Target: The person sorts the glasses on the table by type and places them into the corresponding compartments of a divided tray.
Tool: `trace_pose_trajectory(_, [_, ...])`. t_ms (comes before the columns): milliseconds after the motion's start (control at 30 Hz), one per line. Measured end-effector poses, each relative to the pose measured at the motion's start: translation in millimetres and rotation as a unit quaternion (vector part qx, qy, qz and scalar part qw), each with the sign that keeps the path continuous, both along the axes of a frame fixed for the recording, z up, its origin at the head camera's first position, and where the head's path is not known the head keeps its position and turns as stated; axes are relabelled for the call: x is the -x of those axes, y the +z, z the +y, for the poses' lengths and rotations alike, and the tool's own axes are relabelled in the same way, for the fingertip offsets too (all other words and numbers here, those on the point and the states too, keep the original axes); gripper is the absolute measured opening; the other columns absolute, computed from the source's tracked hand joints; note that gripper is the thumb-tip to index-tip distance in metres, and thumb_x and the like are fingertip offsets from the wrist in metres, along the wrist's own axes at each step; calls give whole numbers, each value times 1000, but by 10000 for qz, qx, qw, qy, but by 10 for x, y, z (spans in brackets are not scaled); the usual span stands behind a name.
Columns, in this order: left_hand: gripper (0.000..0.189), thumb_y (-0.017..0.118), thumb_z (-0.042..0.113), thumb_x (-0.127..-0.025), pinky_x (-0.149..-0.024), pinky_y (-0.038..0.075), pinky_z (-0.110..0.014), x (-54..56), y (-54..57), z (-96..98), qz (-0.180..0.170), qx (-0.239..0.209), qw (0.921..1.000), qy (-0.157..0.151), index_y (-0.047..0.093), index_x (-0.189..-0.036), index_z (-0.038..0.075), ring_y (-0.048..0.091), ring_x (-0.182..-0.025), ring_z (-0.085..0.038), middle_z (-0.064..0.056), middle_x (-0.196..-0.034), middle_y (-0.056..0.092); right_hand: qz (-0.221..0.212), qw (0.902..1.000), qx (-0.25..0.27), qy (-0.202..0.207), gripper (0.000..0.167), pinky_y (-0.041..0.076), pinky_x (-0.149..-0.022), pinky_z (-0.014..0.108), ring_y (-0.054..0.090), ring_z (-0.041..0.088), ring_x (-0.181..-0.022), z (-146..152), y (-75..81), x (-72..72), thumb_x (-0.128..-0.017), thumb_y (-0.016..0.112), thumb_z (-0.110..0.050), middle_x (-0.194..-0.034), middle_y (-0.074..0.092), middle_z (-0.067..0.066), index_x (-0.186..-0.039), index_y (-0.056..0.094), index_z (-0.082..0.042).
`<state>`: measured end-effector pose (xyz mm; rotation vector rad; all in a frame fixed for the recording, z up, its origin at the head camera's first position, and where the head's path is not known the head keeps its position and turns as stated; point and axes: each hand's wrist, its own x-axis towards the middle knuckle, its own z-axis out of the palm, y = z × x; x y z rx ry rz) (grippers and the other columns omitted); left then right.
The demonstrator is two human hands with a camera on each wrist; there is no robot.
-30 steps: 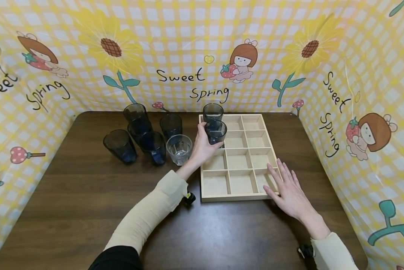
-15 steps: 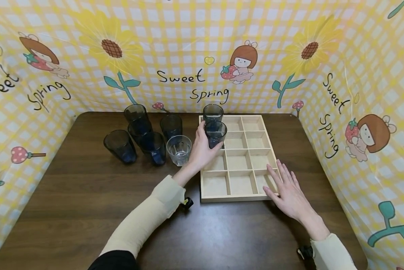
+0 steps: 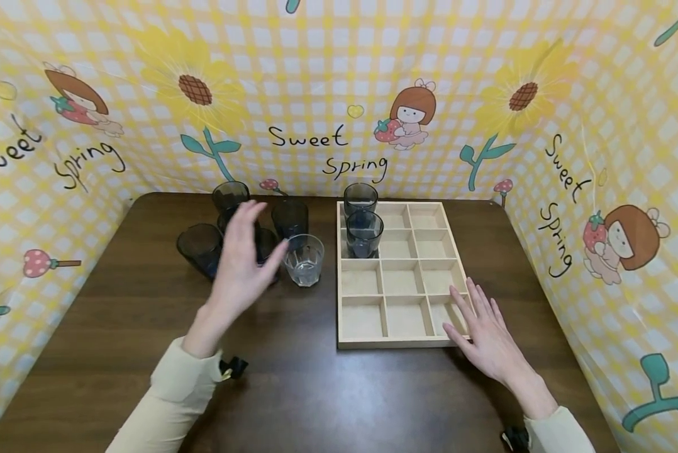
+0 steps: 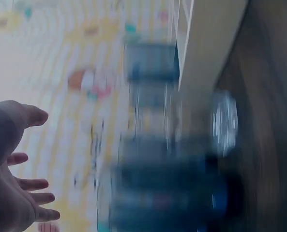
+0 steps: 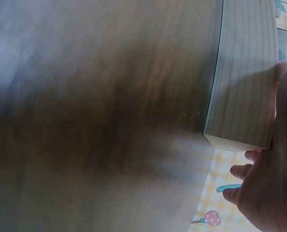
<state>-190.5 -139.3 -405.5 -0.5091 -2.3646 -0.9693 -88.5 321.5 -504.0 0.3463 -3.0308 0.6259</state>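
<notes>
My left hand (image 3: 239,270), thumb and fingers spread apart, hovers above the group of dark glasses and holds nothing. It partly hides several of them, among them the dark glass at the left (image 3: 199,248). Just right of its thumb stands a clear glass (image 3: 305,264). Two dark glasses stand in the left column of the divided wooden tray (image 3: 395,344): the rear glass (image 3: 360,196) in the back compartment, the nearer glass (image 3: 365,238) in the one before it. My right hand (image 3: 492,336) rests on the tray's front right corner with its fingers extended.
Another dark glass (image 3: 290,220) stands behind the clear one, and one more dark glass (image 3: 230,195) is at the back left. The brown table (image 3: 294,390) meets a yellow checked cloth (image 3: 316,82) at its back and sides. The left wrist view is blurred.
My left hand has let go of the nearer dark glass in the tray and moved left over the group of glasses. My right hand stays at the tray corner.
</notes>
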Motion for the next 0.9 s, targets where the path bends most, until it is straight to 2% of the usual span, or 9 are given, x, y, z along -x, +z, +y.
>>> trace_pose_trajectory(200, [76, 80, 18, -101, -135, 23, -67, 49, -146, -589, 56, -366, 9950, 924, 40, -162, -5, 30, -162, -51, -32, -166, 42, 109, 9999, 27, -13, 79, 18, -129, 76, 19, 54, -167, 0, -7, -31, -110, 63, -45, -183, 14, 27, -176, 28, -21])
trace_pose_trajectory(300, [81, 79, 22, -101, -134, 23, -68, 79, -248, -792, -72, -552, 9908, 1235, 36, -164, -3, 28, -163, -51, -32, -168, 38, 135, 9999, 45, 0, 79, 18, -129, 77, 20, 54, -167, -10, -6, -30, -110, 63, -45, -183, 15, 27, -176, 28, -21])
trace_pose_trajectory(400, [90, 80, 27, -100, -134, 23, -68, 107, -349, -934, -327, -682, 9865, 1454, 29, -170, 3, 25, -165, -48, -29, -173, 30, 168, 9998, 66, 17, 78, 19, -129, 77, 21, 54, -166, -22, -3, -24, -109, 64, -44, -182, 17, 28, -175, 30, -20])
trace_pose_trajectory(567, [106, 82, 35, -98, -134, 23, -67, 146, -491, -1076, -955, -832, 9808, 1480, 13, -177, 15, 22, -168, -43, -19, -182, 19, 205, 9997, 98, 24, 78, 19, -129, 77, 21, 54, -166, -35, -8, -42, -109, 65, -43, -182, 17, 28, -175, 30, -19])
trace_pose_trajectory(700, [113, 81, 40, -98, -134, 21, -68, 139, -560, -1125, -1501, -1053, 9724, 1445, 3, -178, 23, 18, -170, -40, -15, -184, 12, 156, 9998, 113, 15, 78, 18, -129, 77, 20, 55, -166, -39, -4, -47, -109, 64, -44, -182, 16, 28, -175, 30, -19])
trace_pose_trajectory(900, [114, 83, 36, -97, -135, 23, -65, 158, -673, -1193, -1808, -1552, 9605, 1438, 3, -178, 22, 21, -169, -37, -19, -182, 16, 97, 9999, 114, 23, 78, 17, -129, 77, 19, 55, -166, -33, 23, -41, -110, 64, -44, -183, 13, 27, -175, 30, -18])
